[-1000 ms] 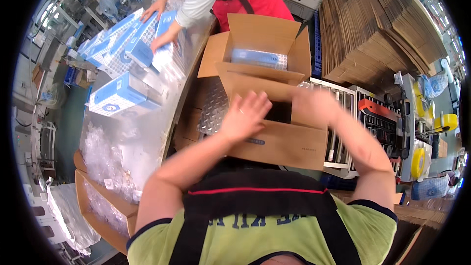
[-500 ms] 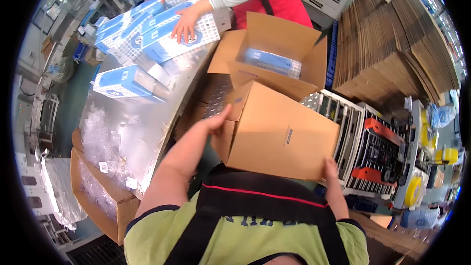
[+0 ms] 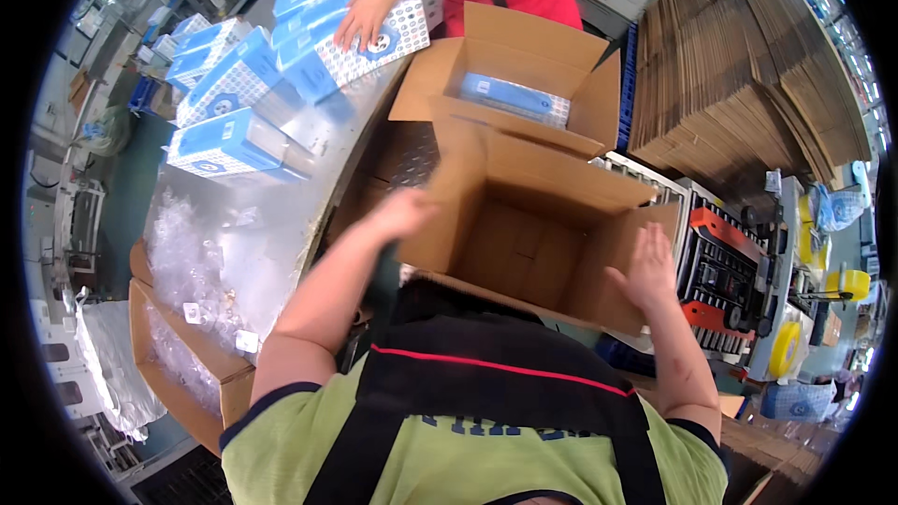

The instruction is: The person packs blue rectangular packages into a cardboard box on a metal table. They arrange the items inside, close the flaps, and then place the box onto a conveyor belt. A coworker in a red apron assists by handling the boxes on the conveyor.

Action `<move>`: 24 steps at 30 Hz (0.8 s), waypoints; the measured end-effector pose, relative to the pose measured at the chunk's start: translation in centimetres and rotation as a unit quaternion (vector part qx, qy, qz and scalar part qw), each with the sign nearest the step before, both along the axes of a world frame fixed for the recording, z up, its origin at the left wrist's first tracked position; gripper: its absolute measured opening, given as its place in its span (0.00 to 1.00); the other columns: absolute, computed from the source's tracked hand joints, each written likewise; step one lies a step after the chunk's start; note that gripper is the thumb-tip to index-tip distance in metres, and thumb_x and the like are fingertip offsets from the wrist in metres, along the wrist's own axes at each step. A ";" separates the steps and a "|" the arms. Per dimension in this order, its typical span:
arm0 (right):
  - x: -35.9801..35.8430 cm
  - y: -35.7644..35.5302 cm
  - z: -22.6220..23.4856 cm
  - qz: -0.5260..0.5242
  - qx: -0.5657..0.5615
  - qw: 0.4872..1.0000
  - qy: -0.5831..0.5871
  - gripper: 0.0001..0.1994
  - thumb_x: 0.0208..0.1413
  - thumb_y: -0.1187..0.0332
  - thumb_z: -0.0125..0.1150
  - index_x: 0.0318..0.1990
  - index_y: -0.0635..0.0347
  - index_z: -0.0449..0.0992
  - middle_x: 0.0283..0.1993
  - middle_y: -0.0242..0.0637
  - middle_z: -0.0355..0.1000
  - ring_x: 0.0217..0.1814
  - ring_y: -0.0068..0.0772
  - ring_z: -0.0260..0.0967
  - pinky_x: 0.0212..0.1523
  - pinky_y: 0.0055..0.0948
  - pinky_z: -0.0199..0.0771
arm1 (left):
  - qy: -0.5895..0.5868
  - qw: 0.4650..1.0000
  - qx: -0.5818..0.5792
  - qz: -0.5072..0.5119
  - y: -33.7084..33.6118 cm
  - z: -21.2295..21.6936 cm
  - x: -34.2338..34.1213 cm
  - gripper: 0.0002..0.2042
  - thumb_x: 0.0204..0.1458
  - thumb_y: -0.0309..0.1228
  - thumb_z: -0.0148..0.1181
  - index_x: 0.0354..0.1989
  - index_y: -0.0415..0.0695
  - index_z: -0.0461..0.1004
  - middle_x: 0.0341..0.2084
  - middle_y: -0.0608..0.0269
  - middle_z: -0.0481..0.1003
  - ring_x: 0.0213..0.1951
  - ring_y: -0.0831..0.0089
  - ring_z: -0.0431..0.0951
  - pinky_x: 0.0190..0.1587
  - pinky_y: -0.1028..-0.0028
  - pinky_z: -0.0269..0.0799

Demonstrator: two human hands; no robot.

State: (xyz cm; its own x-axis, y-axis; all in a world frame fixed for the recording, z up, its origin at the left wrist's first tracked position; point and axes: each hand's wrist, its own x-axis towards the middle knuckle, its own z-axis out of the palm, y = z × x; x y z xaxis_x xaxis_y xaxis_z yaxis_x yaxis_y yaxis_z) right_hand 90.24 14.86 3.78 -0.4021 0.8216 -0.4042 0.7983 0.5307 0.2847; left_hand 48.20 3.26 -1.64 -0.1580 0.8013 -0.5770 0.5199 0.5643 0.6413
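In front of me a brown cardboard box (image 3: 524, 243) has its mouth facing up, with its flaps spread and its inside empty. My right hand (image 3: 649, 266) lies with stretched fingers along the right flap. By the left flap is my left hand (image 3: 410, 213), smeared by motion, so its grip is unclear. Just beyond stands a second open carton (image 3: 533, 33), with a blue-and-white box (image 3: 519, 100) inside.
On the metal table (image 3: 267, 252) at left are blue-and-white boxes (image 3: 224, 145) and clear plastic packing (image 3: 192, 262). A co-worker's hand (image 3: 369, 14) rests on several such boxes. Flattened cartons (image 3: 702, 84) stand far right, beside a roller conveyor (image 3: 687, 224).
The near box has turned from a closed face to an open mouth facing up. My right hand has moved up along its right side. The co-worker's boxes have shifted and separated.
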 end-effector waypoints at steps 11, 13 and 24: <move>-1.4 -1.7 -21.7 -0.290 -0.227 0.778 0.509 0.41 0.67 0.47 0.43 0.73 0.62 0.31 0.74 0.53 0.46 0.77 0.46 0.44 0.72 0.34 0.46 | -0.099 0.977 -0.082 0.173 -1.8 -21.6 -3.1 0.36 0.63 0.58 0.35 0.61 0.33 0.66 0.60 0.38 0.66 0.62 0.47 0.66 0.64 0.60 0.58; -5.2 -1.3 -19.7 -0.305 -0.277 0.756 0.509 0.41 0.67 0.51 0.44 0.73 0.62 0.27 0.73 0.54 0.48 0.76 0.46 0.46 0.71 0.32 0.47 | -0.205 0.955 -0.040 0.209 -3.0 -18.0 -7.3 0.36 0.63 0.57 0.38 0.61 0.31 0.65 0.58 0.43 0.70 0.59 0.51 0.69 0.63 0.60 0.60; -38.3 2.2 -3.2 0.132 -0.343 0.930 -0.024 0.29 0.59 0.45 0.50 0.57 0.60 0.72 0.44 0.49 0.77 0.42 0.52 0.76 0.50 0.44 0.73 | 0.561 0.819 0.105 -0.051 -15.2 6.8 -38.0 0.54 0.32 0.44 0.76 0.71 0.53 0.51 0.64 0.47 0.59 0.68 0.48 0.55 0.69 0.47 0.45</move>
State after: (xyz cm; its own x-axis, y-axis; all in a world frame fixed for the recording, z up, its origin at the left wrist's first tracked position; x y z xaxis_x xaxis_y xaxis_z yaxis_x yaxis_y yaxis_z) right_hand 51.92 17.09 0.58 -0.5202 0.2391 -0.8199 0.6102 0.7757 -0.1610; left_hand 10.17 -11.91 5.12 -0.4200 0.9067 0.0387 0.8867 0.4191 -0.1954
